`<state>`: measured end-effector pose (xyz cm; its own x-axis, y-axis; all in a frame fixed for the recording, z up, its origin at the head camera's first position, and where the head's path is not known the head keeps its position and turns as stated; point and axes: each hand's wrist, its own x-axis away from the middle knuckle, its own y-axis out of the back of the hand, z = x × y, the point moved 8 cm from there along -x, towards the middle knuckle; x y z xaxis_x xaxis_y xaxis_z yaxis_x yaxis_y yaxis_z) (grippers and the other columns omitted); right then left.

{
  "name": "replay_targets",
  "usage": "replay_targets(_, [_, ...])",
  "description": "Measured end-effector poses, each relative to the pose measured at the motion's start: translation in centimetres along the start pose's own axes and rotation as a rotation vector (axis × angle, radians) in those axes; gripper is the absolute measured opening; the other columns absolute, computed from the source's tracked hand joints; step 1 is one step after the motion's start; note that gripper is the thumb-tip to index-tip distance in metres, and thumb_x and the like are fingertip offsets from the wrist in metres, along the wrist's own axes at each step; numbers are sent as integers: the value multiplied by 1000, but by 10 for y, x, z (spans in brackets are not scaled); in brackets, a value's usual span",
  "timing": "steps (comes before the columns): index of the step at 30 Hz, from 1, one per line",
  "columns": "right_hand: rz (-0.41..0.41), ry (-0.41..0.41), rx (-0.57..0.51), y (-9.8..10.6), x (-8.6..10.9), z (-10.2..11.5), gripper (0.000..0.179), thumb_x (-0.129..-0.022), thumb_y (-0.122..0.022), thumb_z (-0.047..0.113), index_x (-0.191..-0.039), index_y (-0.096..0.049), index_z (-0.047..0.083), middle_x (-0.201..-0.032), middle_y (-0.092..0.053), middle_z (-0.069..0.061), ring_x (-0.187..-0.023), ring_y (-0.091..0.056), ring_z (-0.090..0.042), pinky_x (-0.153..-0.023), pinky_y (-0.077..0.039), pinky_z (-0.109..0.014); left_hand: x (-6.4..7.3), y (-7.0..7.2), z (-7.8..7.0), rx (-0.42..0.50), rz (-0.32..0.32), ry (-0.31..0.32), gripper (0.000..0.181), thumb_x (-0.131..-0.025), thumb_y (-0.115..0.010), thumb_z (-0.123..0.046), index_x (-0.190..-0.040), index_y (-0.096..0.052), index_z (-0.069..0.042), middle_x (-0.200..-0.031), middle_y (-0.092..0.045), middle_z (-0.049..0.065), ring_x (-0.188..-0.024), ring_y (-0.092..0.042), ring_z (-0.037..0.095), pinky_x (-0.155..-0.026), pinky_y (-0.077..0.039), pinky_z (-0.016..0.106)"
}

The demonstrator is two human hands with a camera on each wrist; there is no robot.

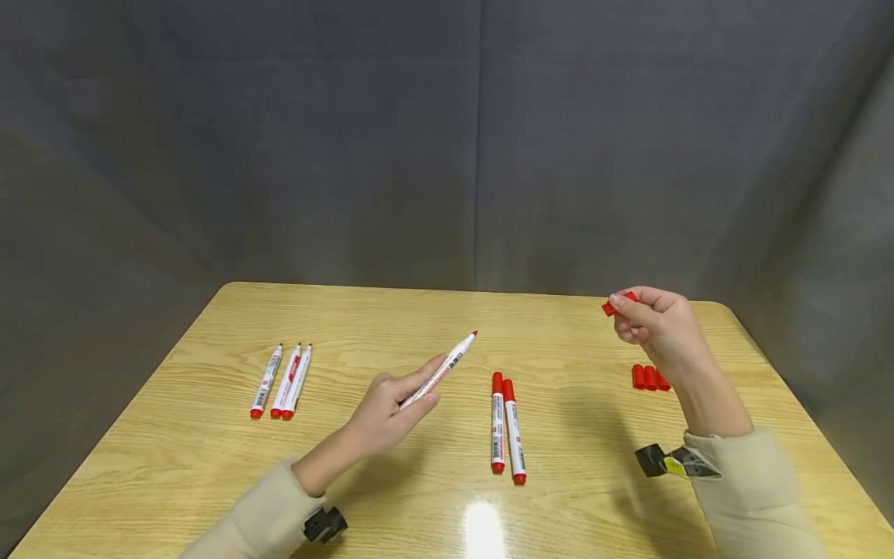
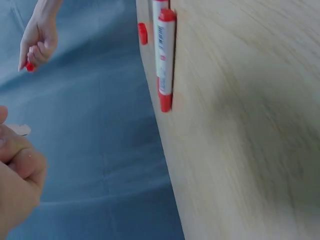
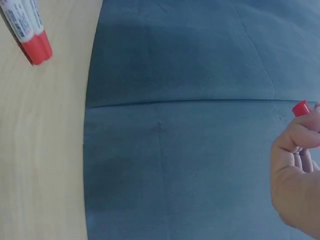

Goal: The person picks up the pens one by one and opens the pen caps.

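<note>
Beige cloth sleeves (image 1: pixel 750 497) are showing, left hand (image 1: pixel 384 407) gripping an uncapped slim white plastic marker (image 1: pixel 450 362), right hand (image 1: pixel 666 330) pinching a tubular red plastic cap (image 1: pixel 609 309), any slackening risking a drop

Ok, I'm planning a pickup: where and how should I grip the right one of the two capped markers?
Probably pinch the right marker across its barrel's near half, from above: it lies flat, and the gap to the left marker widens toward that end.
</note>
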<state>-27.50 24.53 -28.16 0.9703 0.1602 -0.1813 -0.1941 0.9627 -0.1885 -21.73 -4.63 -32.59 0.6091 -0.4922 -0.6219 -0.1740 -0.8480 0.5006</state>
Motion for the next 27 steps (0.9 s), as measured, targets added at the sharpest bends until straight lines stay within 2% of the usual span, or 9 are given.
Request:
replay_targets(5, [10, -38, -14, 1, 6, -14, 16, -87, -56, -3, -79, -68, 5, -68, -62, -1, -57, -53, -10, -54, -46, -18, 7, 11, 8, -52, -49, -1, 45, -80, -60, 5, -124, -50, 10, -51, -49, -2, -43, -28, -6, -39, -31, 13])
replay_targets(12, [45, -37, -10, 2, 12, -24, 19, -87, -53, -6, -86, -68, 6, -75, -63, -2, -63, -55, -10, -58, -46, -20, 14, 33, 13, -89, -121, 14, 45, -75, -61, 12, -119, -52, 14, -42, -34, -6, -42, -23, -7, -35, -23, 12])
replay_targets(20, [38, -41, -22, 7, 15, -29, 23, -87, -52, -9, -88, -69, 7, -74, -62, 0, -63, -54, -11, -59, -46, -21, 9, 57, -13, -130, -158, 43, 41, -71, -58, 18, -111, -51, 22, -40, -30, -1, -42, -21, -5, -36, -20, 10])
replay_targets(27, [12, -54, -30, 14, 19, -32, 23, -87, -52, -8, -87, -70, 7, -75, -62, -1, -63, -56, -12, -60, -47, -21, 19, 75, -3, -162, -182, 121, 42, -73, -58, 17, -115, -51, 20, -40, -28, -5, -43, -19, -7, -37, -17, 9])
